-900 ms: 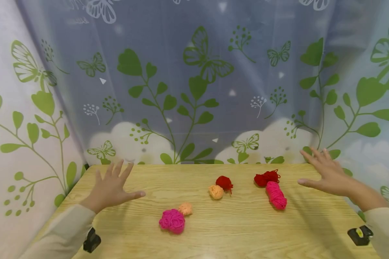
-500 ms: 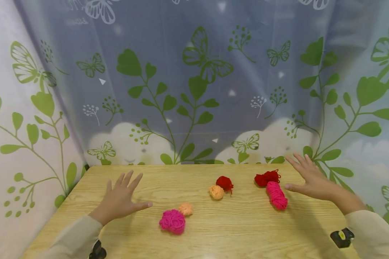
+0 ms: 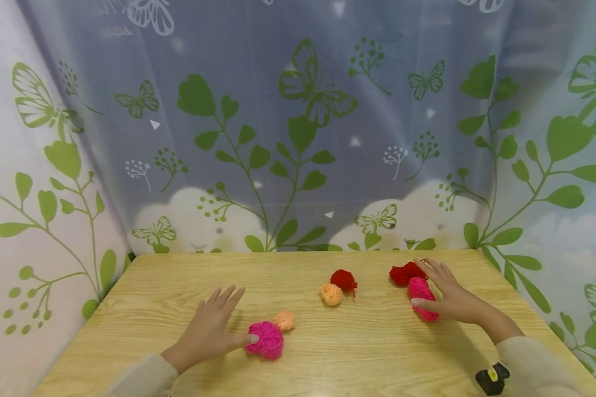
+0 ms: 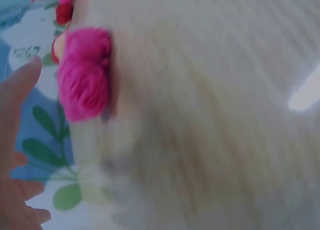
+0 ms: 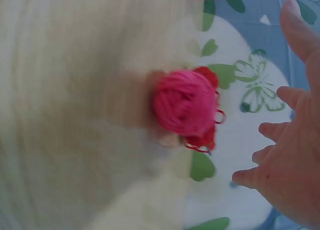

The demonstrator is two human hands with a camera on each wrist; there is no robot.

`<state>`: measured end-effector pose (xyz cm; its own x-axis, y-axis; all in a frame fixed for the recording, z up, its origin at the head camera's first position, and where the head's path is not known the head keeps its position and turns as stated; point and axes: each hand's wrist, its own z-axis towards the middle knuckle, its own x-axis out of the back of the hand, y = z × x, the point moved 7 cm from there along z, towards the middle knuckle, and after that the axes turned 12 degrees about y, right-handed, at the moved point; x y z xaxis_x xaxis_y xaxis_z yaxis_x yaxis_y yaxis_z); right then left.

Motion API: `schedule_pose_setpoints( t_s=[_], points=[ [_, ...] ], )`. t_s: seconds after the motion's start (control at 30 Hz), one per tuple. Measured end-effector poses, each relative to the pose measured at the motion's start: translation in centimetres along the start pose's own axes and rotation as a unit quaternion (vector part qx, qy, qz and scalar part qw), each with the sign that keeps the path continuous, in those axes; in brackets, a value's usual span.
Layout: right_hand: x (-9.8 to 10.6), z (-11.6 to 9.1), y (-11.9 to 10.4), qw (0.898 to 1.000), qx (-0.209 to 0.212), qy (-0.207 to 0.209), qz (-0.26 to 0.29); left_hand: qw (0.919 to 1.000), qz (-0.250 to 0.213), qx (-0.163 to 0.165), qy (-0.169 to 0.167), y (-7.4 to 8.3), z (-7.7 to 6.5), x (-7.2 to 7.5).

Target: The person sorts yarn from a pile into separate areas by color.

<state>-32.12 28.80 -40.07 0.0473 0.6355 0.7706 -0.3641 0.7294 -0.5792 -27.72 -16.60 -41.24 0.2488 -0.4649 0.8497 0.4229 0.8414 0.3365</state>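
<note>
My left hand (image 3: pixel 208 332) hovers with spread fingers at the left of the magenta yarn ball (image 3: pixel 266 341), its thumb in front of the ball's edge in the head view. A small peach yarn ball (image 3: pixel 284 320) lies against that ball's far side. On the right, my right hand (image 3: pixel 452 298) is held out, fingers extended, over the hot pink yarn skein (image 3: pixel 420 293), partly covering it. Touching the skein's far end is a dark red yarn bundle (image 3: pixel 404 274) with loose loops. In the right wrist view a gap shows between the hand and the pink skein (image 5: pixel 183 102).
Between the hands, farther back, a red yarn ball (image 3: pixel 344 280) and a peach yarn ball (image 3: pixel 331 295) sit together. The wooden table (image 3: pixel 328 353) ends at a printed curtain (image 3: pixel 248 165) with leaves and butterflies. Side curtains flank it.
Both hands have come inward and lower, the left toward the magenta ball and the right over the pink skein. The yarn pieces have stayed in place.
</note>
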Motion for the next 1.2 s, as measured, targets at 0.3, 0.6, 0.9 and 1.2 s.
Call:
schedule_pose_setpoints(
  t_s=[0.3,0.6,0.9,1.2],
  points=[
    [-2.7,-0.5,2.1,1.0,-0.011,0.014,0.021,0.9984,-0.053,-0.017,-0.013,1.2,-1.3,-2.6],
    [-3.6,-1.0,3.4,0.998,-0.009,0.059,0.002,0.9938,-0.107,-0.005,-0.032,1.3,-2.2,-3.8],
    [-3.2,-1.2,3.6,0.995,-0.057,0.08,-0.032,0.9912,-0.131,-0.001,-0.02,1.1,-2.1,-4.4],
    [-2.8,-0.8,4.6,0.988,-0.105,0.1,-0.058,0.9906,-0.133,0.016,-0.027,0.9,-1.7,-4.4]
  ],
)
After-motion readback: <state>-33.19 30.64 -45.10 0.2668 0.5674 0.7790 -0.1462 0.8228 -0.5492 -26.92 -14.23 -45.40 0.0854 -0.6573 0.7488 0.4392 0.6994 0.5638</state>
